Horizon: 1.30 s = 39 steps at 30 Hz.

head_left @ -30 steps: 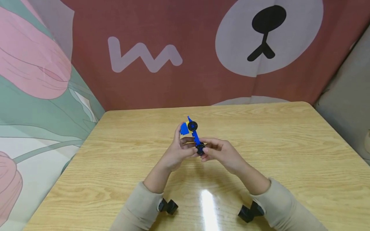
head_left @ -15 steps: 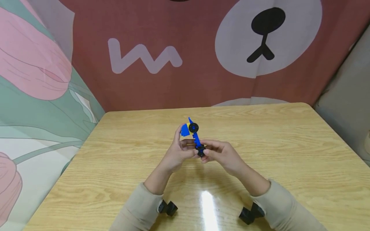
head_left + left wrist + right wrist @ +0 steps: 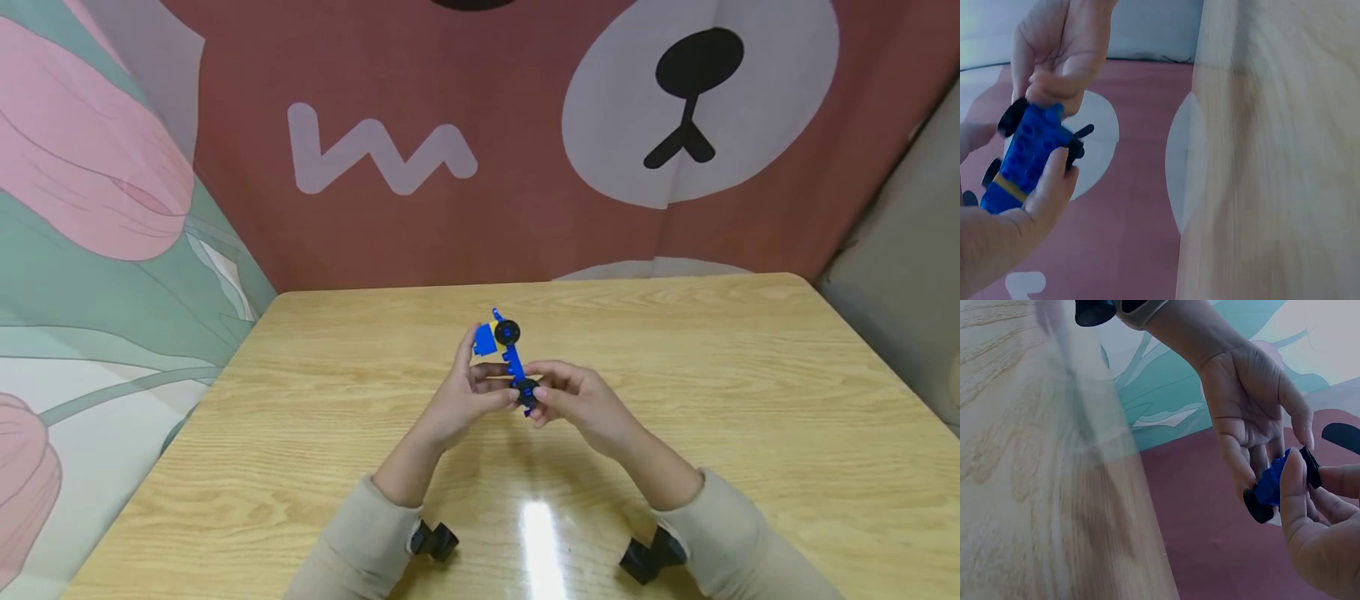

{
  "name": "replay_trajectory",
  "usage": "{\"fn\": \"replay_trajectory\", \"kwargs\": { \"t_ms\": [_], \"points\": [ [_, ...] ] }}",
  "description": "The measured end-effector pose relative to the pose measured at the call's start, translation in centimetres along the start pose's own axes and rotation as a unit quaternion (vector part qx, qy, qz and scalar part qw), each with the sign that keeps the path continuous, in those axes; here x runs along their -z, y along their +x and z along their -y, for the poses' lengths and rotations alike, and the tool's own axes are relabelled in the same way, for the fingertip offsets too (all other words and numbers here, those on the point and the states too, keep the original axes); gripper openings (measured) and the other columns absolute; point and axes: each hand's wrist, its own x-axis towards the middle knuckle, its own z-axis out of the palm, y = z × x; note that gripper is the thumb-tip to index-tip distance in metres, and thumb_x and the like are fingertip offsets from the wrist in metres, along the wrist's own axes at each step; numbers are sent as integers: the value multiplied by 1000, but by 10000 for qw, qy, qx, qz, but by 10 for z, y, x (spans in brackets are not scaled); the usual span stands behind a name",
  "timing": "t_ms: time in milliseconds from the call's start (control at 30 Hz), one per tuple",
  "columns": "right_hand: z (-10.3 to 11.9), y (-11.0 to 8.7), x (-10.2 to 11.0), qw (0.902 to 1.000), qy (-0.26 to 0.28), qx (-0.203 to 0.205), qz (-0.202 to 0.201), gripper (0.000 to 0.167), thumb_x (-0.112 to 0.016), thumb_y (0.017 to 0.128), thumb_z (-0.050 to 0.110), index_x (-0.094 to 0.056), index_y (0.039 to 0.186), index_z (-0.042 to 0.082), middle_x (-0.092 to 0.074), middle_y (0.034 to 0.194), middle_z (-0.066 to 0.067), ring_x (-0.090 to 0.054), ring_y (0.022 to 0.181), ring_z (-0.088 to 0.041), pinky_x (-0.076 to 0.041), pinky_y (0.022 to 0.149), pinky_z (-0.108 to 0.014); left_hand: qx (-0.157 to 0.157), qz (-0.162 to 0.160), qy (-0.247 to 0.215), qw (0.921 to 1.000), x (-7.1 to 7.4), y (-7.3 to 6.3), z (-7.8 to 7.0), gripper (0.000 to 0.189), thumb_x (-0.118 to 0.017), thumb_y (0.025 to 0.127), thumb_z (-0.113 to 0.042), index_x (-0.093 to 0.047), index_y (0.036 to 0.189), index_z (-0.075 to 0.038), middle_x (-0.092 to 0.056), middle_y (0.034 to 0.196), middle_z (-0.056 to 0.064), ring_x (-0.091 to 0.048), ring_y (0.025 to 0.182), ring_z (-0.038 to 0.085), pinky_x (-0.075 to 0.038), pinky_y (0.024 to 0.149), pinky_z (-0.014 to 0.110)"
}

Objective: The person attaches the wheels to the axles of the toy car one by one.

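Observation:
A small toy car (image 3: 514, 363) of blue building bricks, with a yellow strip and black wheels, is held tilted above the table. My left hand (image 3: 459, 402) grips it, fingers behind and thumb by the lower wheel (image 3: 527, 392). From the other side my right hand (image 3: 588, 408) pinches the car's lower end at that wheel. In the left wrist view, studs show along the blue base (image 3: 1030, 147), with the left thumb (image 3: 1054, 181) against a wheel. Fingers hide part of the car (image 3: 1270, 482) in the right wrist view.
A wood-grain table (image 3: 300, 467) lies below both hands. Behind it hangs a reddish-brown cloth (image 3: 375, 233) with a bear print; a floral cloth (image 3: 90, 300) is at the left. A grey surface (image 3: 907, 250) stands at the right. Black wrist devices (image 3: 435, 540) sit at both sleeves.
The car and both hands sit slightly lower and further right in the head view, whose background has also shifted a little. The car's lower end has turned slightly. Both grips persist.

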Motion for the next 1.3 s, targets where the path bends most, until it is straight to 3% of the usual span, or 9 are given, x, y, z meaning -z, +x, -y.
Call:
{"fn": "replay_trajectory", "kwargs": {
  "t_ms": [167, 300, 433, 600, 767, 900, 1100, 1300],
  "points": [
    [-3, -5, 4, 9996, -55, -285, 61, 32, -45, 87, 1, -39, 114, -15, -53, 81, -10, -55, 65, -14, -49, 61, -29, -132, -318, 909, 9953, 7, -1, 3, 65, -57, 82, -6, -19, 135, -11, -48, 113, 23, -54, 93, 30, -46, 77, 36],
    [-5, -9, 6, 9985, 212, -425, 266, 25, -46, 88, 5, -48, 111, -4, -55, 83, -8, -54, 66, -14, -49, 62, -28, -375, -895, 1644, 9816, 11, -2, 4, 44, -59, 82, -13, -40, 121, -1, -51, 109, 16, -54, 91, 25, -46, 76, 32],
    [-6, -12, 8, 9953, 638, -328, 645, 19, -45, 89, 7, -52, 107, 9, -55, 83, -6, -54, 68, -13, -47, 62, -26, -580, -1137, 1960, 9723, 14, -5, 3, 38, -62, 79, -13, -47, 112, -1, -53, 104, 12, -54, 91, 22, -47, 74, 30],
    [-7, -14, 9, 9903, 982, -192, 960, 20, -42, 90, 4, -52, 106, 9, -55, 85, -6, -54, 69, -12, -47, 63, -25, -806, -917, 2055, 9710, 16, -7, 3, 40, -62, 79, -10, -46, 115, -2, -52, 107, 11, -55, 91, 22, -47, 75, 29],
    [-7, -16, 9, 9884, 1065, -192, 1069, 21, -38, 90, 3, -51, 106, 7, -54, 86, -6, -54, 70, -12, -47, 63, -24, -1184, -938, 2535, 9555, 18, -7, 6, 35, -63, 78, -9, -51, 111, -1, -54, 105, 11, -53, 94, 22, -45, 78, 31],
    [-7, -16, 8, 9911, 919, -204, 941, 21, -37, 91, 4, -52, 106, 7, -55, 85, -5, -54, 70, -14, -46, 64, -25, -1456, -1104, 2726, 9446, 17, -7, 8, 29, -65, 77, -9, -54, 102, 1, -57, 98, 12, -53, 93, 23, -43, 80, 35],
    [-5, -17, 3, 9945, 697, -286, 721, 20, -41, 90, 8, -52, 106, 4, -56, 87, -5, -54, 74, -15, -47, 68, -28, -1415, -1214, 2792, 9420, 12, -8, 9, 22, -64, 77, -6, -54, 95, 0, -59, 91, 10, -56, 84, 20, -46, 76, 32],
    [-1, -18, -6, 9975, 282, -554, 324, 27, -47, 88, 12, -47, 108, -6, -54, 94, -10, -56, 78, -19, -47, 71, -35, -1641, -1241, 3177, 9256, 10, -8, 10, 22, -64, 77, -8, -57, 96, 0, -58, 90, 8, -55, 82, 19, -46, 73, 32]
  ]
}}
